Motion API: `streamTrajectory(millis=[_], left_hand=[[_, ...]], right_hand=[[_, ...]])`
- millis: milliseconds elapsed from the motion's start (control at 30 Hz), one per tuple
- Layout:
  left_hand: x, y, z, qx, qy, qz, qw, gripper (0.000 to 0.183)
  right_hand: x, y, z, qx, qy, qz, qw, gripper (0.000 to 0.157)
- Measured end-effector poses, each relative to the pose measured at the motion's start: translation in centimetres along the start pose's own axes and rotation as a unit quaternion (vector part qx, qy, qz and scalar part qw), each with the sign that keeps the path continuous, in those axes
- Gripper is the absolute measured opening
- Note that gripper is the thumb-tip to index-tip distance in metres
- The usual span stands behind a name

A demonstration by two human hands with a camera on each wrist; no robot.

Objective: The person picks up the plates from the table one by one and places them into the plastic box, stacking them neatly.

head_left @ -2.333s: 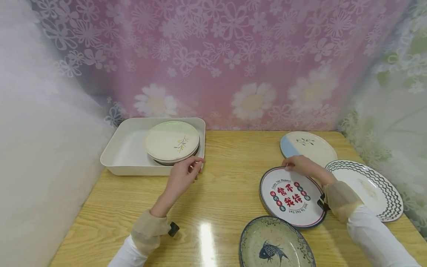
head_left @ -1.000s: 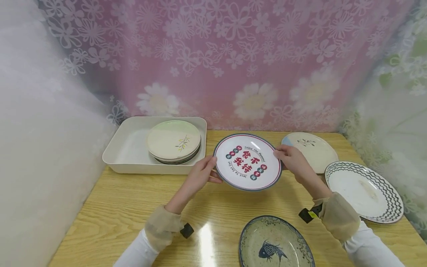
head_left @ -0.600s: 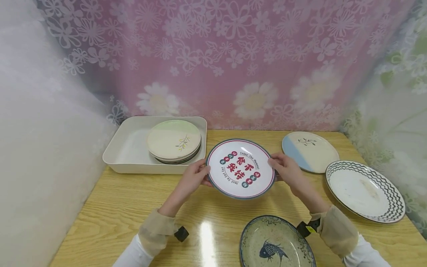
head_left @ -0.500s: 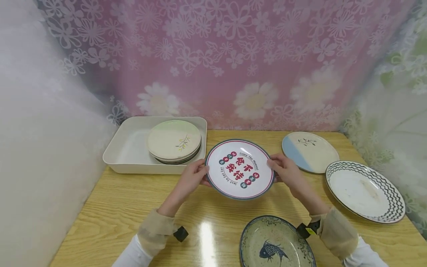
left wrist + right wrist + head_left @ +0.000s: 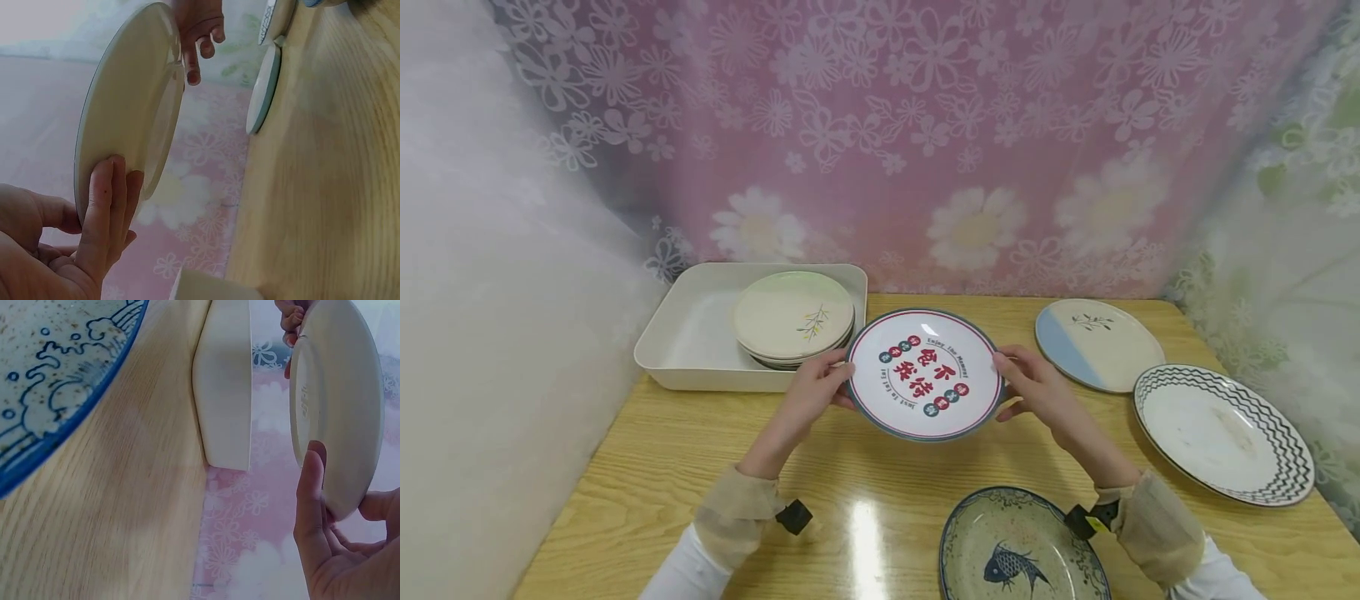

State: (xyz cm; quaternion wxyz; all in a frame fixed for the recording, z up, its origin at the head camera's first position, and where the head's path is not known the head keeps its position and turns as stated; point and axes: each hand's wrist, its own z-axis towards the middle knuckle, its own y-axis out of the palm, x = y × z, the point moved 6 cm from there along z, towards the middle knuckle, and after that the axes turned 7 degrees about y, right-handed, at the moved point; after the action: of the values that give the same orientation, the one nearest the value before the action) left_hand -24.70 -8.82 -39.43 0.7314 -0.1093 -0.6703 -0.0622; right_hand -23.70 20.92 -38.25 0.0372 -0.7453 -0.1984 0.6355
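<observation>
Between both hands, a round white plate [image 5: 925, 375] with red lettering and a dark blue-green rim is held above the table. My left hand [image 5: 812, 387] pinches its left edge, thumb on top and fingers spread underneath, as the left wrist view shows. On the opposite edge my right hand [image 5: 1037, 387] grips in the same way, its fingers [image 5: 310, 500] against the pale underside. Just left of the plate stands a white bin [image 5: 681, 333] with several stacked plates in it, a cream and light green plate [image 5: 790, 312] on top.
A speckled plate with a blue fish [image 5: 1015, 550] lies at the table's [image 5: 700, 467] front. On the right are a cream and light blue plate [image 5: 1105, 346] and an oval white plate with wavy black lines [image 5: 1217, 433]. A pink floral curtain [image 5: 880, 167] hangs behind.
Earlier the lettered plate lay on the table under the right hand, with the left hand beside the bin. It was lifted, gripped by both hands, and has since shifted left toward the bin.
</observation>
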Motion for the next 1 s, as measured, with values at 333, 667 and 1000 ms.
streamTrajectory(millis=[333,667,1000], left_hand=[[1.0,-4.1,0.8,0.057,0.009,0.017,0.9982,0.040],[2.1,-10.1,1.4,0.140,0.026,0.006,0.9897,0.041],[1.1,-13.8,1.3,0.200,-0.015,0.004,0.9797,0.045]], right_hand=[[0.2,0.5,0.1,-0.029,-0.020,-0.006,0.999,0.047],[0.8,0.3,-0.2,-0.032,-0.020,-0.008,0.999,0.047],[1.4,0.4,-0.7,-0.042,-0.017,-0.007,0.999,0.045]])
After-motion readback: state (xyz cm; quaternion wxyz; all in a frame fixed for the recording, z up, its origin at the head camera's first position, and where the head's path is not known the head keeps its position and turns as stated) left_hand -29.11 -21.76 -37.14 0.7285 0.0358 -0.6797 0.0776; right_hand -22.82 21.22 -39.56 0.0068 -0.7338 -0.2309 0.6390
